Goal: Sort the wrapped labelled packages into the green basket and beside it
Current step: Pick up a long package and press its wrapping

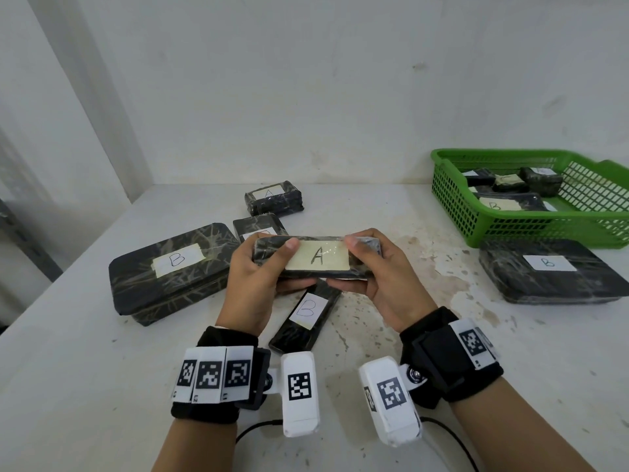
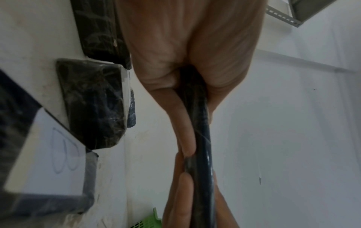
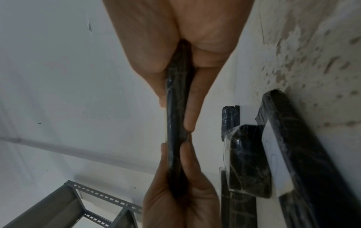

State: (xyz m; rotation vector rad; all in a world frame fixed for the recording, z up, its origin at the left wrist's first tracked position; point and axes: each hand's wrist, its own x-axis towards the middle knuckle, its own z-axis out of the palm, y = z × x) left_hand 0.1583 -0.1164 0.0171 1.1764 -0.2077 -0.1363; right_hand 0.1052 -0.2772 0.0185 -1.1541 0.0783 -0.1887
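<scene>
A flat black wrapped package labelled A (image 1: 316,257) is held above the table's middle, label facing up. My left hand (image 1: 275,260) grips its left end and my right hand (image 1: 357,264) its right end, thumbs on top and fingers underneath. Both wrist views show this package edge-on (image 2: 201,138) (image 3: 175,115) between thumb and fingers. The green basket (image 1: 476,212) stands at the back right with several wrapped packages in it, one labelled B. A large B package (image 1: 548,270) lies just in front of the basket.
On the table lie a large B package (image 1: 173,267) at the left, a narrow B package (image 1: 306,315) under my hands, a small package (image 1: 258,226) behind them and an A package (image 1: 274,199) further back. A wall closes the far side.
</scene>
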